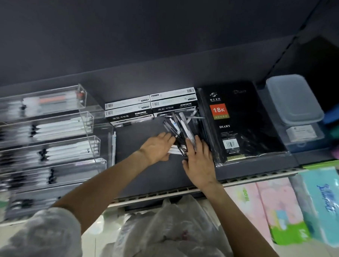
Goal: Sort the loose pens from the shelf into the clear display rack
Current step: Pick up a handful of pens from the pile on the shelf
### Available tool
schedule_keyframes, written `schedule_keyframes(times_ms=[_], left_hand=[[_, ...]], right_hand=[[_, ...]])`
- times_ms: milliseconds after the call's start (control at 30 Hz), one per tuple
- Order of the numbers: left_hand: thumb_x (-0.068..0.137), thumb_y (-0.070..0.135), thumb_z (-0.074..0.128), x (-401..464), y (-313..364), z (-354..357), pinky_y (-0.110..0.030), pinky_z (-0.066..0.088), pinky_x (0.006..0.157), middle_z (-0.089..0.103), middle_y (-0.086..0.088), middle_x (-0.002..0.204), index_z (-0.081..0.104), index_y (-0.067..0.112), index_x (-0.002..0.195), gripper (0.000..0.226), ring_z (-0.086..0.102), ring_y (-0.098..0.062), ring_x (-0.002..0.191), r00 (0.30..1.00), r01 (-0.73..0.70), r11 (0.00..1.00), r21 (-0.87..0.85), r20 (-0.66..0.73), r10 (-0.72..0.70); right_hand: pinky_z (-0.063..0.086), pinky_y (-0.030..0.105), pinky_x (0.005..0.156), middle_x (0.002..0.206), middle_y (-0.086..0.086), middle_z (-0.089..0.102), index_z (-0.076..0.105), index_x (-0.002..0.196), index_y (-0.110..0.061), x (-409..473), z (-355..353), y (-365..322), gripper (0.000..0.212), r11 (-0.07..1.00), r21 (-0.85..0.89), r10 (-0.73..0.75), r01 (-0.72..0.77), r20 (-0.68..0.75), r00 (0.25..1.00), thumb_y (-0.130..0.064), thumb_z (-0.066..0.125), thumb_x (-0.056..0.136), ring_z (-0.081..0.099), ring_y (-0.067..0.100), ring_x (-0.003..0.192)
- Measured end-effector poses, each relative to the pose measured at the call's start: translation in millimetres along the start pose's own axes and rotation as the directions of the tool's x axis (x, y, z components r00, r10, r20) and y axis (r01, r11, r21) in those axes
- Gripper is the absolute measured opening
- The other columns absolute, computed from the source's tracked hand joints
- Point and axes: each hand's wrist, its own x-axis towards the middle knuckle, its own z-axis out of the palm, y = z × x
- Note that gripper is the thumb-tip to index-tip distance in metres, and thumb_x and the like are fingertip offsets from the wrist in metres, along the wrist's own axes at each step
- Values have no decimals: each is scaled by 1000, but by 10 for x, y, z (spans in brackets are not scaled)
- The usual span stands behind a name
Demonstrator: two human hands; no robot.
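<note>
A person's left hand [157, 147] and right hand [199, 158] lay spread, fingers flat and loosely open, on either side of a heap of loose pens [181, 129] on the dark shelf [143, 175], gripping nothing firmly that could be seen. The heap sat just left of a black shrink-wrapped "18K Diary" notebook [240, 123], and in front of stacked gel-pen boxes [152, 106]. Well to the heap's left stood the clear tiered display rack [48, 134], its trays already holding rows of pens, blurred; tissue packs [278, 207] showed below the shelf, right of the heap.
</note>
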Motion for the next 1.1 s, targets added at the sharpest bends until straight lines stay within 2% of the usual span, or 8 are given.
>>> schedule_keyframes(times_ms=[233, 400, 467, 533, 600, 667, 900, 1100], left_hand=[[98, 15, 38, -69, 138, 17, -37, 45, 82, 41, -15, 129, 34, 4, 131, 35, 48, -30, 113, 988, 86, 996, -3, 132, -85], [99, 14, 35, -299, -78, -134, -31, 38, 71, 56, -15, 114, 46, 10, 117, 22, 56, -27, 87, 938, 220, 884, -413, 339, -75], [98, 7, 38, -457, -194, -168, -27, 46, 66, 65, -11, 101, 50, 15, 108, 18, 59, -16, 72, 915, 361, 571, -737, 399, -63], [99, 7, 42, -624, -229, -243, -24, 53, 68, 68, -6, 99, 54, 17, 112, 20, 67, -14, 75, 939, 341, 47, -939, 339, -56], [97, 10, 46, -751, -227, -329, -30, 57, 77, 70, -6, 110, 57, 17, 119, 26, 69, -22, 94, 965, 207, -377, -903, 252, -72], [91, 13, 50, -813, -178, -383, -34, 57, 81, 68, -4, 116, 58, 19, 120, 32, 67, -24, 103, 976, 122, -573, -810, 204, -80], [85, 17, 53, -875, 42, -421, -32, 57, 81, 69, -2, 114, 60, 21, 119, 35, 68, -22, 101, 979, 102, -654, -750, 194, -70], [90, 14, 51, -1012, 89, -372, -29, 57, 79, 70, -4, 113, 60, 19, 119, 31, 69, -20, 97, 978, 122, -650, -750, 204, -51]], right_hand=[[27, 45, 110, 155, 15, 15, 23, 148, -13, 7, 1, 26, 67, 1000, 25, -4, 4, 0, 1000, -25, 56, 90, 21, 34, 138], [28, 39, 110, 156, 11, 7, 15, 149, -18, 2, -42, 47, 67, 999, 42, 6, -7, 19, 1000, -27, 50, 94, 12, 29, 141], [29, 40, 111, 156, 11, 7, 16, 149, -19, -8, -63, 38, 66, 996, 91, 18, -20, 27, 999, -26, 51, 93, 9, 28, 142], [26, 40, 114, 155, 13, 13, 24, 147, -16, -20, -83, 9, 63, 981, 195, 4, 3, -35, 999, -21, 54, 92, 11, 28, 142], [24, 33, 114, 150, 14, 27, 36, 142, -11, -34, -131, -40, 56, 937, 344, -7, 64, -165, 986, -14, 58, 90, 21, 27, 140], [23, 20, 107, 142, 9, 39, 44, 137, -11, -49, -233, -106, 49, 849, 518, 28, 106, -244, 969, -11, 58, 90, 32, 21, 133], [42, 15, 85, 103, -13, 66, 59, 113, -31, 70, -729, -351, 25, 470, 878, -1, 88, -99, 995, -17, 59, 92, 59, -2, 98], [44, 11, 67, 90, -4, 70, 58, 117, -25, 261, -922, -503, 29, 515, 856, -187, 33, 74, 980, -20, 63, 89, 62, -3, 74]])
